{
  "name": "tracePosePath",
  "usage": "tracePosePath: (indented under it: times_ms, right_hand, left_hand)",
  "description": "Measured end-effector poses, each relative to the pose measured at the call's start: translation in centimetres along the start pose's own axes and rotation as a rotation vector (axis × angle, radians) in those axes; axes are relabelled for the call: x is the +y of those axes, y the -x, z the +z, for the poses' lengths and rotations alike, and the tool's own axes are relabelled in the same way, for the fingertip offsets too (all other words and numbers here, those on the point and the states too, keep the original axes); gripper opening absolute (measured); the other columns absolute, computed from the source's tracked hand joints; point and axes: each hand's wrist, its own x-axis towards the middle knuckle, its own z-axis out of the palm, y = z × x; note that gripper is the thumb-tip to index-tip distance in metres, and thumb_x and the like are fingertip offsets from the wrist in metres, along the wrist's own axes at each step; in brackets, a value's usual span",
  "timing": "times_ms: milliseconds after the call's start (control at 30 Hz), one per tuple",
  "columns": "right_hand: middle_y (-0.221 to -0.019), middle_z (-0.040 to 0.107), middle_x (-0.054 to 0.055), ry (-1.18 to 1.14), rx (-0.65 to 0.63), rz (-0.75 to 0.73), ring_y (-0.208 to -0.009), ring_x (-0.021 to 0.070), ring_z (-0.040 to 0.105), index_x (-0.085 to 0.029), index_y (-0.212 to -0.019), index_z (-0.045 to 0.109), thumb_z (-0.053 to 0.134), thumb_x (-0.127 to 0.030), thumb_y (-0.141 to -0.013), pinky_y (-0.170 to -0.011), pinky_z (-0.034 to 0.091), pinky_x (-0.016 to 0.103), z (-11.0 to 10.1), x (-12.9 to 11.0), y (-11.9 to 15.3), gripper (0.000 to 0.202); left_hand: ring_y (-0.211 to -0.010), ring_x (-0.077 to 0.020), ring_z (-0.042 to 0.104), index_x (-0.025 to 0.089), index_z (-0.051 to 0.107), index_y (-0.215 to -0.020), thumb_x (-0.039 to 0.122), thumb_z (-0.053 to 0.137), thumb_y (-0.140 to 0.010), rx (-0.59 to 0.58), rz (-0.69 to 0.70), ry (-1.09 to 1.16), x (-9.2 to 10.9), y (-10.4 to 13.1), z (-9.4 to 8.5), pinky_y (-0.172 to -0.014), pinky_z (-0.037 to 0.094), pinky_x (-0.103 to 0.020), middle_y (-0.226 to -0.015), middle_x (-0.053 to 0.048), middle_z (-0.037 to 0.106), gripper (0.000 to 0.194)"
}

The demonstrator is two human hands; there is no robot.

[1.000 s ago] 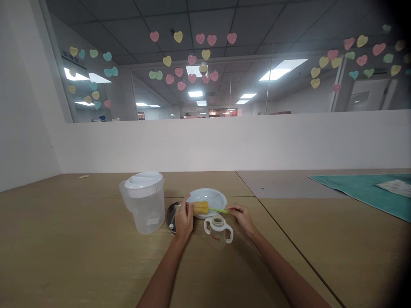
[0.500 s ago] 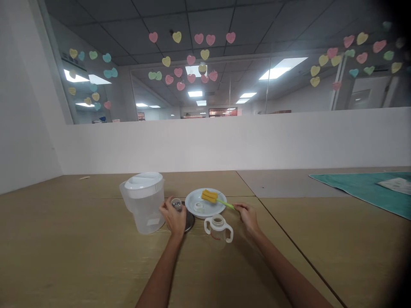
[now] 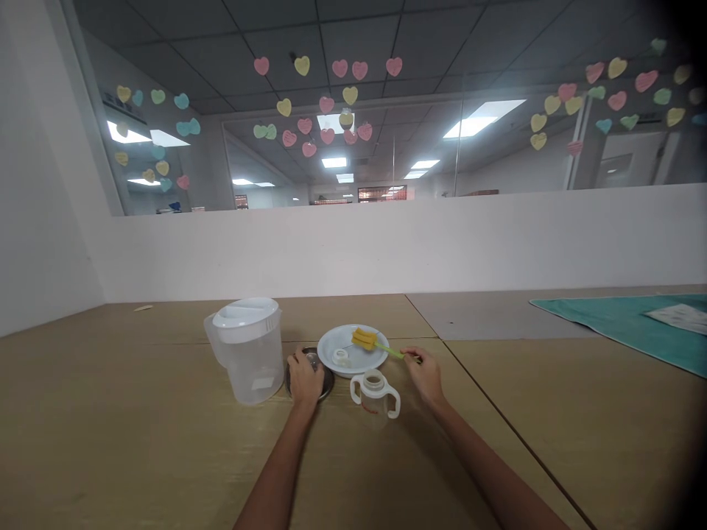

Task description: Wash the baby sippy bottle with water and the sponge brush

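Note:
My left hand (image 3: 305,377) is low over a dark round metal dish (image 3: 327,388), its fingers curled round a small clear cap (image 3: 314,361) that they mostly hide. Closed on the green handle of a sponge bottle brush (image 3: 364,339) is my right hand (image 3: 424,373). The brush's yellow sponge head is over a white plate (image 3: 331,338), and a small white bottle part (image 3: 341,358) lies on that plate. Between my forearms stands an open clear baby bottle (image 3: 375,395) with two white side handles.
A translucent lidded pitcher (image 3: 254,361) stands just left of the dish. A teal cloth (image 3: 613,318) with a pale paper or packet (image 3: 682,318) on it lies at the far right. Behind the wooden table (image 3: 138,434) runs a white wall (image 3: 387,246) below a window.
My left hand has lowered the clear cap from above the dark dish down to it. The brush in my right hand has shifted slightly to the right over the plate.

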Motion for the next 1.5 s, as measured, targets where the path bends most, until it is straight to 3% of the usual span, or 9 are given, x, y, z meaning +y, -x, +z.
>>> tracePosePath:
  times_ms: [233, 433, 600, 800, 967, 1100, 1200, 1300, 1500]
  right_hand:
    - [-0.084, 0.067, 0.008, 0.009, -0.028, -0.081, -0.083, 0.0223, 0.058, -0.017, -0.074, 0.07, 0.051, -0.024, -0.062, -0.078, 0.042, 0.032, 0.1, -0.4, 0.3, 0.023]
    - [-0.09, 0.068, 0.008, 0.002, -0.158, -0.165, -0.083, 0.0223, 0.059, -0.018, -0.084, 0.071, 0.05, -0.027, -0.067, -0.076, 0.043, 0.032, 0.6, -0.7, 0.8, 0.028]
    - [-0.091, 0.07, 0.007, -0.039, -0.283, -0.116, -0.08, 0.023, 0.061, -0.02, -0.085, 0.073, 0.057, -0.035, -0.069, -0.074, 0.045, 0.033, 0.9, -1.1, 1.0, 0.028]
    - [-0.091, 0.07, 0.009, -0.108, -0.362, -0.025, -0.083, 0.023, 0.061, -0.018, -0.088, 0.073, 0.062, -0.039, -0.068, -0.073, 0.046, 0.033, 1.1, -1.1, 1.0, 0.031]
    - [-0.095, 0.069, 0.01, -0.094, -0.274, -0.027, -0.085, 0.023, 0.061, -0.016, -0.089, 0.072, 0.058, -0.039, -0.072, -0.076, 0.045, 0.033, 0.9, -1.5, 1.0, 0.032]
    - [-0.091, 0.068, 0.01, -0.01, -0.086, -0.157, -0.079, 0.0213, 0.059, -0.015, -0.088, 0.071, 0.05, -0.039, -0.077, -0.071, 0.044, 0.031, 0.3, -2.0, 1.2, 0.034]
    - [-0.091, 0.066, 0.01, 0.005, -0.082, -0.252, -0.08, 0.02, 0.057, -0.014, -0.089, 0.07, 0.049, -0.04, -0.079, -0.071, 0.043, 0.029, 0.2, -2.3, 1.4, 0.035]
    - [-0.088, 0.066, 0.009, -0.008, -0.12, -0.192, -0.069, 0.0171, 0.054, -0.013, -0.092, 0.07, 0.053, -0.043, -0.077, -0.064, 0.042, 0.027, 0.4, -2.8, 1.6, 0.038]
    - [-0.057, 0.055, 0.002, -0.144, -0.147, -0.017, -0.049, 0.0111, 0.038, -0.009, -0.089, 0.07, 0.059, -0.051, -0.071, -0.047, 0.031, 0.024, 0.5, -3.0, 1.2, 0.047]
  left_hand:
    - [-0.105, -0.0251, 0.053, 0.015, 0.048, -0.106, 0.003, 0.044, -0.069, -0.096, 0.151, -0.042, -0.5, 0.1, 0.3, -0.091, 0.043, -0.041, -0.108, -0.013, 0.054, 0.039]
    - [-0.118, -0.0253, 0.046, 0.016, 0.045, -0.117, 0.005, 0.041, -0.073, 0.117, 0.291, 0.078, 0.3, 0.0, 0.0, -0.098, 0.04, -0.043, -0.124, -0.013, 0.05, 0.046]
    - [-0.108, -0.0247, 0.053, 0.018, 0.053, -0.111, 0.011, 0.04, -0.08, 0.05, 0.469, 0.025, 1.2, 0.3, -0.4, -0.093, 0.042, -0.043, -0.116, -0.01, 0.058, 0.034]
    - [-0.098, -0.0233, 0.057, 0.019, 0.06, -0.096, 0.017, 0.039, -0.085, 0.007, 0.498, -0.002, 1.0, 0.3, -0.3, -0.089, 0.043, -0.042, -0.1, -0.008, 0.065, 0.025]
    - [-0.102, -0.0236, 0.054, 0.021, 0.063, -0.091, 0.026, 0.04, -0.088, -0.04, 0.592, -0.012, 1.3, 0.5, -0.4, -0.092, 0.04, -0.044, -0.104, -0.008, 0.064, 0.024]
    - [-0.104, -0.0236, 0.053, 0.021, 0.065, -0.089, 0.026, 0.038, -0.09, -0.071, 0.615, -0.027, 1.6, 0.6, -0.6, -0.091, 0.04, -0.043, -0.105, -0.007, 0.064, 0.027]
    - [-0.104, -0.0233, 0.053, 0.021, 0.065, -0.091, 0.026, 0.039, -0.09, -0.094, 0.635, -0.035, 1.5, 0.7, -0.6, -0.091, 0.04, -0.043, -0.104, -0.006, 0.064, 0.027]
    - [-0.105, -0.0229, 0.052, 0.02, 0.065, -0.094, 0.027, 0.039, -0.09, -0.096, 0.649, -0.036, 1.3, 0.7, -0.4, -0.092, 0.039, -0.043, -0.103, -0.006, 0.065, 0.027]
    - [-0.107, -0.0209, 0.052, 0.018, 0.064, -0.097, 0.028, 0.035, -0.092, -0.146, 0.649, -0.013, 1.6, 0.9, -0.7, -0.098, 0.034, -0.043, -0.102, -0.005, 0.066, 0.031]
